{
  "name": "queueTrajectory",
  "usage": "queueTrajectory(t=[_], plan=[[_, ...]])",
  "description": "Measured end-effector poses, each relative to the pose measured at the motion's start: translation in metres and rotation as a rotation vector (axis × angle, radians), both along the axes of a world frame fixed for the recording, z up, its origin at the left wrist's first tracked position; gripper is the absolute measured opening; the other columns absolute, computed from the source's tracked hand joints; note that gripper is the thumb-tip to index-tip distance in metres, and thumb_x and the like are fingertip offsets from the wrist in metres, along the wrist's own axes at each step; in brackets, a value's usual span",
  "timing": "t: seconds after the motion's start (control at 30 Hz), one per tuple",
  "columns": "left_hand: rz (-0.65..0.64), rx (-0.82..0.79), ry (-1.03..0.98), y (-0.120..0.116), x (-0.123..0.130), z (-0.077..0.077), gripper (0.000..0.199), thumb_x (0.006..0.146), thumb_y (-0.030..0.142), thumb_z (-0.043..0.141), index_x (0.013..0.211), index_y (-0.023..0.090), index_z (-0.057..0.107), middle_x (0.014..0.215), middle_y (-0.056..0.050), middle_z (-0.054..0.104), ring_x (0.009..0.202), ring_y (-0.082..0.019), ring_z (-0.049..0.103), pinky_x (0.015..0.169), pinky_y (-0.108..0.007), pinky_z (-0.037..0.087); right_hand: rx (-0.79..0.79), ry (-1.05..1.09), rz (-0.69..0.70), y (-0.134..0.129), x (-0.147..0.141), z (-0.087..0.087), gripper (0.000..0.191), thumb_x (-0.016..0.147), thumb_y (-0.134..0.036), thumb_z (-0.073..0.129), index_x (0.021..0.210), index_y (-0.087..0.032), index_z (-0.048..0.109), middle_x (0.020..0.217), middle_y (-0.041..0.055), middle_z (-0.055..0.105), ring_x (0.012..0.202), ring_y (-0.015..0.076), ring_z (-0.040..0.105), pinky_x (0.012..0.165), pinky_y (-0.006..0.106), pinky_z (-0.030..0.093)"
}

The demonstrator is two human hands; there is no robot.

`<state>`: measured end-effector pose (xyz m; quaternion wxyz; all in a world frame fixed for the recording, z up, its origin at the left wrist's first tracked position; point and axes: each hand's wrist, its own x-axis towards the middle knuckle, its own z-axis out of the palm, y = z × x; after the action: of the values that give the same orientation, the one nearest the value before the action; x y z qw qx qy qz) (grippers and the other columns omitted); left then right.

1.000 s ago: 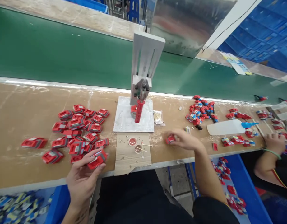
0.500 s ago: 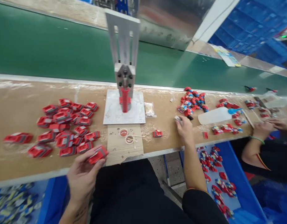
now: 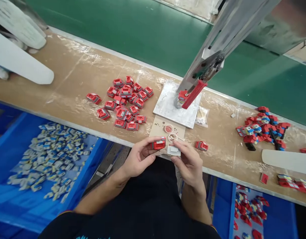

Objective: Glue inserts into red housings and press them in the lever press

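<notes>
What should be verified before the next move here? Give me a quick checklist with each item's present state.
1. Left hand grips a red part: ok.
2. Right hand grips a pale piece: ok.
3. Held pieces joined: not ok, each is in a separate hand.
4. Small round dish resting on the cardboard: ok.
5. Fluid on the pale piece's underside: cannot tell, it is hidden.

The held red part (image 3: 159,144) and pale grey part (image 3: 173,151) are looking like smooth plastic, while the cardboard (image 3: 154,128) is appearing matt. The surface (image 3: 65,96) is gleaming in glossy streaks, the metal press column (image 3: 242,18) is reflecting softly, and the blue bin (image 3: 90,169) is showing smooth plastic.
</notes>
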<state>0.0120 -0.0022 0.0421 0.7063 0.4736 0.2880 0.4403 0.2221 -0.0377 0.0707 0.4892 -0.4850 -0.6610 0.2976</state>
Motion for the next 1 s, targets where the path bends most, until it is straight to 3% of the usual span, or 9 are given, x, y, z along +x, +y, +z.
queueTrajectory(t=[0.1,0.17,0.27,0.37,0.53,0.67,0.8,0.9,1.0], plan=[[0.022,-0.022,0.006,-0.001,-0.002,0.0,0.046,0.097,0.037,0.079,0.14,0.02,0.075,0.14,-0.017,0.078,0.128,-0.034,0.078,0.111,-0.042,0.066,-0.041,-0.026,-0.046,-0.005,-0.006,-0.007,0.046,0.105,-0.026,0.067,0.15,-0.036,0.064,0.121,0.0081,0.078,0.109,0.0245,0.079,0.091,0.04,0.068],[0.029,-0.01,0.016,0.0,-0.001,0.001,0.044,0.098,0.033,0.078,0.14,0.021,0.075,0.142,-0.016,0.078,0.128,-0.033,0.078,0.108,-0.039,0.067,-0.03,0.072,-0.079,-0.008,-0.011,-0.01,0.046,0.103,-0.025,0.071,0.147,-0.036,0.063,0.117,0.0069,0.079,0.108,0.0235,0.08,0.089,0.038,0.069],[0.02,0.014,0.011,0.0,0.0,0.004,0.042,0.099,0.027,0.075,0.141,0.023,0.074,0.143,-0.015,0.077,0.128,-0.031,0.078,0.108,-0.037,0.067,0.005,0.197,-0.15,-0.01,-0.017,-0.011,0.037,0.094,-0.021,0.081,0.126,-0.034,0.067,0.107,0.0038,0.08,0.098,0.0218,0.081,0.079,0.034,0.069],[0.004,-0.016,-0.002,0.0,0.0,0.005,0.042,0.098,0.026,0.075,0.14,0.022,0.075,0.143,-0.014,0.077,0.128,-0.032,0.078,0.111,-0.04,0.066,0.035,0.123,-0.195,-0.01,-0.016,-0.009,0.024,0.09,-0.023,0.085,0.108,-0.031,0.071,0.1,0.0047,0.081,0.091,0.0239,0.081,0.075,0.037,0.069],[0.037,0.008,0.008,-0.004,0.002,0.001,0.047,0.095,0.018,0.073,0.142,0.022,0.073,0.149,-0.014,0.073,0.131,-0.031,0.076,0.113,-0.039,0.064,-0.085,0.076,-0.32,-0.013,-0.018,-0.008,0.022,0.093,-0.036,0.082,0.113,-0.029,0.075,0.088,0.0029,0.08,0.069,0.0196,0.075,0.059,0.032,0.063],[0.121,0.17,0.124,-0.009,0.008,-0.002,0.059,0.09,0.011,0.074,0.147,0.024,0.07,0.151,-0.014,0.071,0.132,-0.03,0.076,0.109,-0.035,0.066,-0.216,0.158,-0.336,-0.013,-0.032,-0.012,0.02,0.094,-0.041,0.082,0.104,-0.026,0.073,0.076,-0.0013,0.077,0.055,0.0151,0.069,0.049,0.026,0.056],[0.207,0.414,0.31,-0.011,0.011,-0.006,0.064,0.087,0.017,0.084,0.149,0.022,0.068,0.152,-0.018,0.07,0.137,-0.034,0.073,0.114,-0.043,0.064,-0.266,0.197,-0.356,-0.01,-0.043,-0.014,0.027,0.095,-0.049,0.08,0.096,-0.025,0.069,0.073,-0.0006,0.076,0.056,0.0158,0.069,0.05,0.026,0.056],[0.255,0.563,0.409,-0.009,0.01,-0.011,0.058,0.089,0.023,0.087,0.145,0.022,0.071,0.151,-0.019,0.071,0.138,-0.035,0.072,0.117,-0.047,0.061,-0.275,0.179,-0.351,-0.009,-0.045,-0.013,0.03,0.094,-0.052,0.08,0.093,-0.025,0.068,0.071,-0.0009,0.074,0.056,0.0159,0.068,0.052,0.027,0.056],[0.294,0.666,0.434,-0.007,0.009,-0.015,0.046,0.094,0.022,0.084,0.139,0.023,0.074,0.146,-0.017,0.075,0.133,-0.032,0.076,0.112,-0.042,0.065,-0.302,0.161,-0.301,-0.009,-0.041,-0.012,0.033,0.093,-0.054,0.082,0.088,-0.025,0.067,0.065,-0.0037,0.068,0.051,0.0137,0.06,0.048,0.026,0.051]])
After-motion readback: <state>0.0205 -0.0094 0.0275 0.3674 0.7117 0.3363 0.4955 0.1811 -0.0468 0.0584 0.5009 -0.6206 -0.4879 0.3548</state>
